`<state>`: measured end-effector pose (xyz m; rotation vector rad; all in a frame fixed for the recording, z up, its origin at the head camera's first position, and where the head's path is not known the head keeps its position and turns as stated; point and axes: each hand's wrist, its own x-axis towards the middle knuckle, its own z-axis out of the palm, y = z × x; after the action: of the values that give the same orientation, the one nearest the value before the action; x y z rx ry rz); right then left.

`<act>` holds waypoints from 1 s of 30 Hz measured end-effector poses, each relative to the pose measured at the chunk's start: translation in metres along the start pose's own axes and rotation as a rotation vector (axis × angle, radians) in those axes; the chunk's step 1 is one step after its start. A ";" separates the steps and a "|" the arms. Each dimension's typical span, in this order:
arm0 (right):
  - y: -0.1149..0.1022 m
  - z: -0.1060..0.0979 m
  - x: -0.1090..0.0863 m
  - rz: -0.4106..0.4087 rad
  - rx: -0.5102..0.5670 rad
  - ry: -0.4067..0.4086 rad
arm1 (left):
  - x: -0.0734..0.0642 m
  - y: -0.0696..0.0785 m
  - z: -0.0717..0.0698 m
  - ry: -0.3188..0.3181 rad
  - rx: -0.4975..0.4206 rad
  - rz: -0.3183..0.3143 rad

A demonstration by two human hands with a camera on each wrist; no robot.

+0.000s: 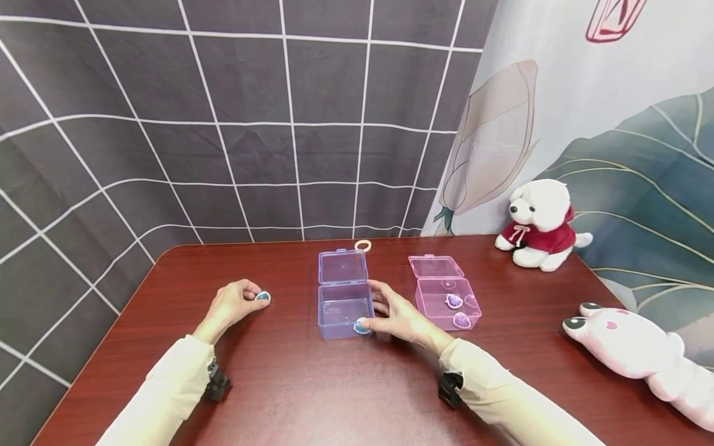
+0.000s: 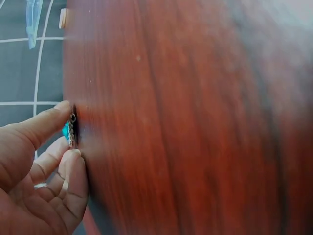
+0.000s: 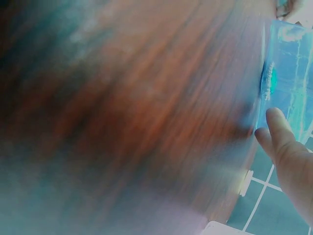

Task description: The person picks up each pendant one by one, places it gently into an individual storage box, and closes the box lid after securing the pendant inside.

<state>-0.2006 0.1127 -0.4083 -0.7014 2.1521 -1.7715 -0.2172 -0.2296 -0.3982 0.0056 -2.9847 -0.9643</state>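
In the head view my left hand point(image 1: 231, 303) is at the left of the table, pinching a small teal charm point(image 1: 263, 298) with a white beaded rim. The left wrist view shows the charm edge-on between thumb and fingertips, close to the tabletop. My right hand point(image 1: 398, 314) holds the right side of a translucent blue box point(image 1: 329, 328), thumb toward the front corner and fingers along the side. The box's lid point(image 1: 343, 267) is swung back. A second teal charm point(image 1: 362, 326) lies inside at the front right, beside the thumb.
Right of my right hand is an open pink box point(image 1: 426, 306) with two purple charms point(image 1: 454, 301). A cream ring point(image 1: 362, 245) lies behind the blue box. A white plush dog point(image 1: 538, 226) and a pink plush toy point(image 1: 630, 344) are at the right. Grey checked cloth point(image 1: 251, 155) hangs behind.
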 end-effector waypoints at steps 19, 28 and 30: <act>-0.001 0.000 -0.001 0.009 -0.008 -0.008 | 0.005 0.028 0.011 -0.094 -0.447 0.146; -0.002 -0.001 -0.002 0.013 -0.011 -0.006 | 0.005 0.092 0.035 -0.437 -0.826 0.129; -0.002 -0.001 -0.002 0.015 -0.015 -0.012 | 0.005 0.100 0.041 -0.466 -0.825 0.139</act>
<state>-0.1993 0.1139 -0.4063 -0.6964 2.1590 -1.7415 -0.2228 -0.1241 -0.3730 -0.4744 -2.5954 -2.3360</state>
